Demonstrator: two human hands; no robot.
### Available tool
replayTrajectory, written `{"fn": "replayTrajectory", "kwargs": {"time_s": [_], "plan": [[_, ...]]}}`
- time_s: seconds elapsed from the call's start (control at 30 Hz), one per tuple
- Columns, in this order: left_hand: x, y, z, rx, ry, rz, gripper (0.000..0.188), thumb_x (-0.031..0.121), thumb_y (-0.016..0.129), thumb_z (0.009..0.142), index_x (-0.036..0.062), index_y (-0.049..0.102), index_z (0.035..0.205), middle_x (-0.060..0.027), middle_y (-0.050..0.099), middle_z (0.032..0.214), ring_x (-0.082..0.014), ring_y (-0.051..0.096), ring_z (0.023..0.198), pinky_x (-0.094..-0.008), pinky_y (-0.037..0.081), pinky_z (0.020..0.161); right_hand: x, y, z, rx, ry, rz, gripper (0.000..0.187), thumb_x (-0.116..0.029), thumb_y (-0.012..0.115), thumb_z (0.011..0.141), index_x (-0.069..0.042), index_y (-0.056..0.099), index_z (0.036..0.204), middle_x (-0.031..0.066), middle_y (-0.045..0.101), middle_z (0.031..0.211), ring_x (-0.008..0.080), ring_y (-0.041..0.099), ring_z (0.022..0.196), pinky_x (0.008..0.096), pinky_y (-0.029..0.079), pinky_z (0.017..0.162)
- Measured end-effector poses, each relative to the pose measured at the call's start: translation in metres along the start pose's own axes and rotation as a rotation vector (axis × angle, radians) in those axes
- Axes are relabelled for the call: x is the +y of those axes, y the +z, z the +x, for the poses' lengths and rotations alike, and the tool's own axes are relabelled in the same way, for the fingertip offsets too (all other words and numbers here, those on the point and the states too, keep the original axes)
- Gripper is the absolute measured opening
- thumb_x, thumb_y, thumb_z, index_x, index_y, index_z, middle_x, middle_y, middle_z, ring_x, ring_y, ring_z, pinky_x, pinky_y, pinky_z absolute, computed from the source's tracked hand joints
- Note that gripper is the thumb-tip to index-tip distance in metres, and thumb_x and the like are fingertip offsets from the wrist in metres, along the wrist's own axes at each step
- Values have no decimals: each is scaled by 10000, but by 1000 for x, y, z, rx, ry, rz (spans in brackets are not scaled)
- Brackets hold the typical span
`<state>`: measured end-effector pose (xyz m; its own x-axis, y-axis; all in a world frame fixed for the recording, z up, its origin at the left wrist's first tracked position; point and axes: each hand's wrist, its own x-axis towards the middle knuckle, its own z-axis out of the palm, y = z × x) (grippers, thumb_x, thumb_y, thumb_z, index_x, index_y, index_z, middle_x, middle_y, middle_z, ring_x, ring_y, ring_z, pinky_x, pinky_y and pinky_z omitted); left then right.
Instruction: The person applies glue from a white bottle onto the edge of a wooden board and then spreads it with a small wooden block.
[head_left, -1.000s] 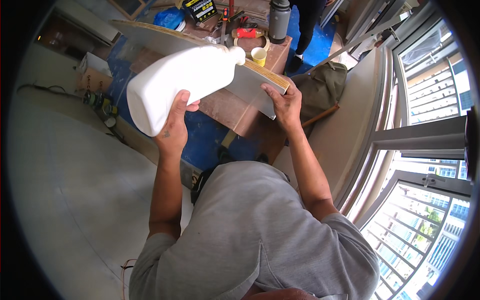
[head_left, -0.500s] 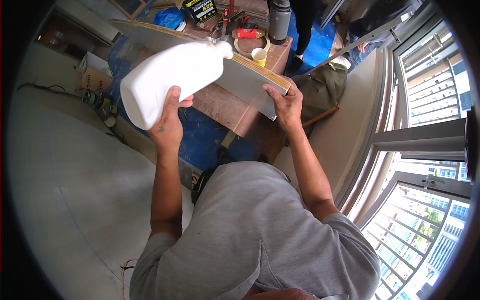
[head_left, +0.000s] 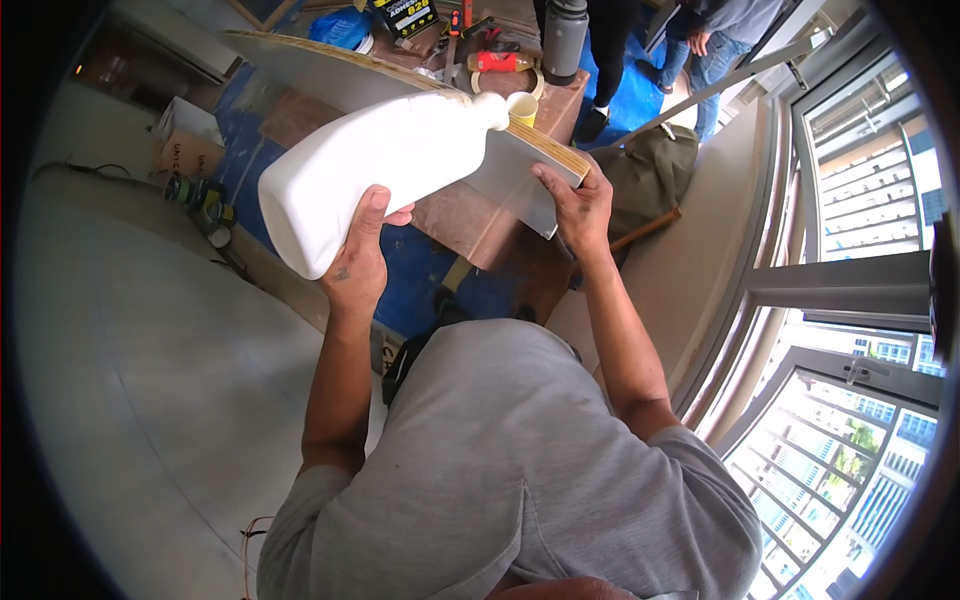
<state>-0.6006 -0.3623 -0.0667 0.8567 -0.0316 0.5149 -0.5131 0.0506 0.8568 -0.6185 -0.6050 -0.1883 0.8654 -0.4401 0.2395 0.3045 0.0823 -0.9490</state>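
My left hand (head_left: 365, 255) is closed round a large white plastic bottle (head_left: 375, 165), tilted so its narrow nozzle points to the right. The nozzle is over the upper edge of a long board (head_left: 535, 180) with a grey face and a layered wood edge. Whether anything flows from it I cannot make out. At the board's right end, my right hand (head_left: 582, 205) grips the corner, thumb on the grey face and fingers behind. The bottle covers the middle of the board, whose far end reaches up to the left.
Behind the board, a brown worktop (head_left: 560, 115) carries a yellow paper cup (head_left: 521, 108), a tape roll, a red-labelled bottle (head_left: 500, 62), a grey flask (head_left: 565, 40) and a black tin (head_left: 405, 18). Two people stand beyond. A green bag (head_left: 650, 180) lies right, near the windows.
The bottle in my left hand has moved right along the board's edge, its nozzle now by the paper cup. My right hand keeps its grip. A person at upper right has shifted.
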Motion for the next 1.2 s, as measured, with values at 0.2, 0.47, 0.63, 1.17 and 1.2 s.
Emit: {"fn": "replayTrajectory", "kwargs": {"time_s": [0.2,0.47,0.63,1.17,1.2], "plan": [[-17,-19,18,130,-20,70,222,74,679,1013,-117,674,1126,-173,730,965,-239,726,765,-311,632,657,-1,0,2,3,18,-34,297,-62,800,926,33,681,1182,44,747,1066,87,662,970,259,529,905],[-14,-7,16,108,-51,114,248,80,697,1004,-104,665,1167,-164,729,975,-221,724,764,-314,623,680,3,-2,3,1,17,24,315,-53,804,920,33,664,1189,47,750,1066,93,673,983,263,538,918],[5,14,8,10,-82,22,183,51,696,999,-96,696,1106,-165,727,970,-220,723,766,-321,635,655,3,-1,0,8,21,-21,314,-41,798,922,34,662,1194,44,746,1073,91,673,987,257,540,916],[-8,3,12,16,-3,59,262,60,729,978,-93,674,1184,-160,728,988,-217,728,745,-301,647,647,1,1,-2,2,-16,-85,307,-48,805,918,30,681,1188,40,741,1067,87,664,983,252,536,905],[-9,4,12,10,-7,38,263,59,728,978,-93,673,1185,-160,728,992,-213,728,746,-300,647,648,1,0,-3,7,1,-60,313,-48,804,919,29,679,1196,41,740,1067,88,665,984,254,537,906]]}}
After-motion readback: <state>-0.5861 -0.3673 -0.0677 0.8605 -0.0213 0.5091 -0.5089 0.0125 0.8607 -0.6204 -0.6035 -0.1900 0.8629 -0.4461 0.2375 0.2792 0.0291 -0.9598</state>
